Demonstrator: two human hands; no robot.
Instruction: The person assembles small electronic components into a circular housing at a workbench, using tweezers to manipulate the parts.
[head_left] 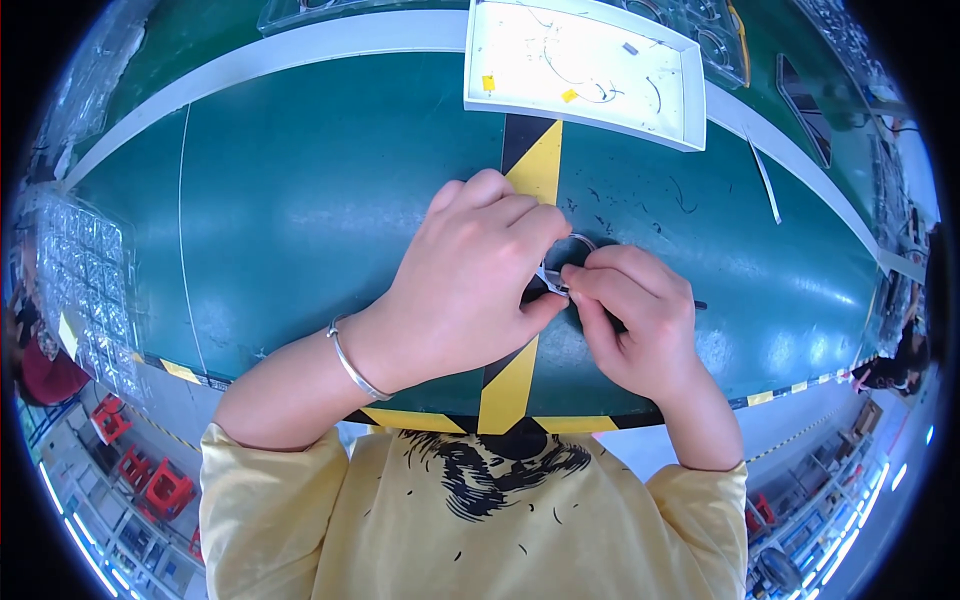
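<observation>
Ideally, the small metal piece (553, 283) should be held steady; right hand (645, 315) grip's clamped on it, left hand (465, 275) grip can't be told.

Can't read a single word or number anywhere here. Getting only warning markings: black-and-yellow striped tape (537, 165) down the middle of the smooth green tabletop (300, 200), partly covered, and then more of the same along the near edge (575, 424). Spotting a yellow-and-black striped line (790, 438) on the grey floor, too. Up to the shallow white rectangular box (590, 124): picking out two small yellow tags, one on the left (488, 83), one nearer the middle (569, 96), both too small to read. Down to the pale yellow fabric shirt (400, 520): seeing a black brush-stroke print (475, 480), making out no letters.
</observation>
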